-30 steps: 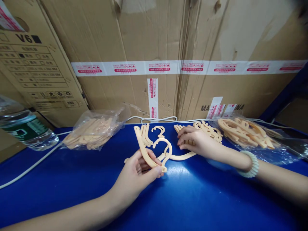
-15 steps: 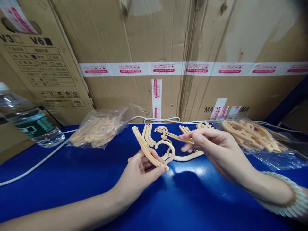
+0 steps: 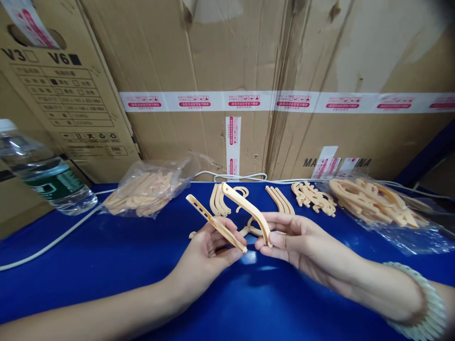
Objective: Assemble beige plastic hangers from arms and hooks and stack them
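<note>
Left hand: the left hand (image 3: 210,248) grips the slotted strip (image 3: 217,224), a pale beige piece turned nearly edge-on, its lower end between thumb and fingers and its upper end slanting up to the left.
Right hand: the right hand (image 3: 305,242) grips the curved strip (image 3: 245,201) by its lower end, thumb on the near side; the piece rises to the left and bends.
Held strips: both are above the blue surface (image 3: 249,303), lower ends near each other with a gap between.
Behind the hands: a joined beige piece (image 3: 254,230) lies on the surface, partly hidden.
Far side, centre: a left row of strips (image 3: 215,201) lies beside a loose hook (image 3: 242,191), which the curved strip partly covers.
Far side, right: a right row of strips (image 3: 280,201) sits near a pile of hooks (image 3: 314,199).
Bags: the left bag (image 3: 145,189) and the right bag (image 3: 377,199), both clear plastic, contain more beige parts.
Left edge: a water bottle (image 3: 53,177) with a green label leans beside a white cable (image 3: 67,232).
Backdrop: cardboard boxes (image 3: 213,57) with red-printed white tape (image 3: 263,101).
Right wrist: a pale bracelet (image 3: 421,298).
</note>
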A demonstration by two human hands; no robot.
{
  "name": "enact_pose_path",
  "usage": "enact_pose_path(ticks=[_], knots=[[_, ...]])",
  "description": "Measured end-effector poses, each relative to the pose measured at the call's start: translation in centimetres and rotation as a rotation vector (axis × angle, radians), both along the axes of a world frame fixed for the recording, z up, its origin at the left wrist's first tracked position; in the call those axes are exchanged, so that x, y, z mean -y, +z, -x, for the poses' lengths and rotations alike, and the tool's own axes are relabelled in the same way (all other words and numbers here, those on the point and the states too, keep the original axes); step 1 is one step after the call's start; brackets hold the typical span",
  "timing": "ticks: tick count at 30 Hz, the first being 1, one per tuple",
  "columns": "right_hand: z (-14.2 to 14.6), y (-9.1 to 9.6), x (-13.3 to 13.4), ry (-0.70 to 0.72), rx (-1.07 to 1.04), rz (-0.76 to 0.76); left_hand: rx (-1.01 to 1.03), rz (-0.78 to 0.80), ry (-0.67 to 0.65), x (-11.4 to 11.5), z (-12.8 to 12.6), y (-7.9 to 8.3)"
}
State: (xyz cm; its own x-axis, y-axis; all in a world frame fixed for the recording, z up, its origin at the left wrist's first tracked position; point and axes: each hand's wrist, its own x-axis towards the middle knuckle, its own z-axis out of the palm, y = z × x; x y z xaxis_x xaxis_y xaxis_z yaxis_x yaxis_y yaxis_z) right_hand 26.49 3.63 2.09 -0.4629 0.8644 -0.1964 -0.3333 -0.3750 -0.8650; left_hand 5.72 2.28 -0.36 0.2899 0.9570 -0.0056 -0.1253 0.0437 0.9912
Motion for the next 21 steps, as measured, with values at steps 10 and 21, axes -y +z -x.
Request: enact_pose_path(ticks=[10,21], knots=[[0.4,-0.8,0.5,0.021,0.06,-0.098,-0.02,-0.032,-0.035,0.1,-0.2,0.2],[0.7,-1.4,0.5,0.102,0.25,-0.448,-0.082,-0.014,-0.084,0.5,-0.3,0.2]])
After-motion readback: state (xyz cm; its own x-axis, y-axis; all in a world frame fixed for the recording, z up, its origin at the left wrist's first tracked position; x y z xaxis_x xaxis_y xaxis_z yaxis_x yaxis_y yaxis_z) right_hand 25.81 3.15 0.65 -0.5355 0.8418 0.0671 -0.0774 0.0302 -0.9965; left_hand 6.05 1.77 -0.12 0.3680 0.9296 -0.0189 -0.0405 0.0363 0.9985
